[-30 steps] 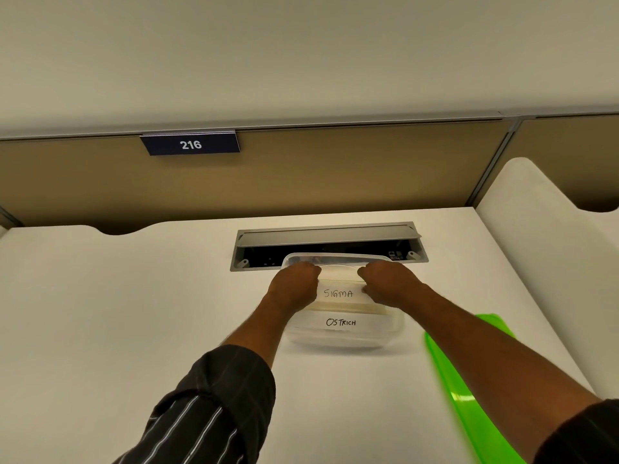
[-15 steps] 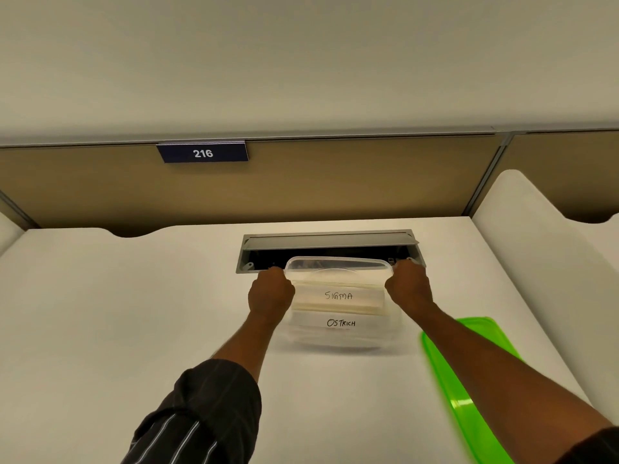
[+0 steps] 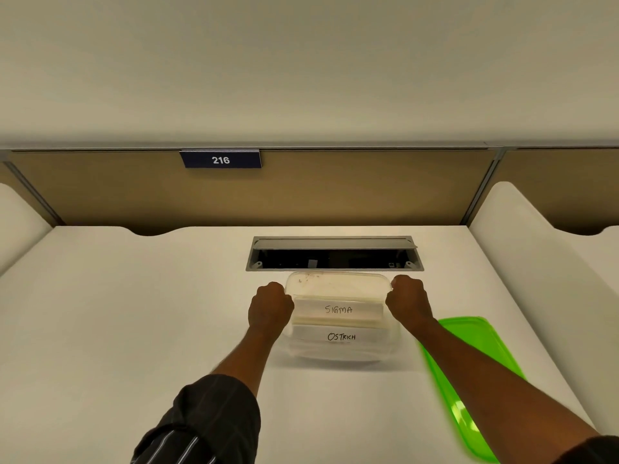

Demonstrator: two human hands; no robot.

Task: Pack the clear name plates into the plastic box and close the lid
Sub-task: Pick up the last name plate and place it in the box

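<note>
A clear plastic box [image 3: 338,354] stands on the white desk, open at the top. Inside it lie name plates, one marked SIGMA [image 3: 339,309] and one marked OSTRICH [image 3: 341,337] nearer me. My left hand [image 3: 269,304] is closed on the box's left rim. My right hand [image 3: 408,301] is closed on the right rim. The green lid [image 3: 475,343] lies flat on the desk to the right of the box, partly under my right forearm.
A metal cable hatch [image 3: 335,253] is open in the desk just behind the box. A brown partition with a sign reading 216 [image 3: 221,159] rises at the back. White side dividers [image 3: 536,249] flank the desk.
My hands moved apart from the SIGMA plate at the box's middle to its left and right rims. The box has shifted slightly towards me, away from the hatch.
</note>
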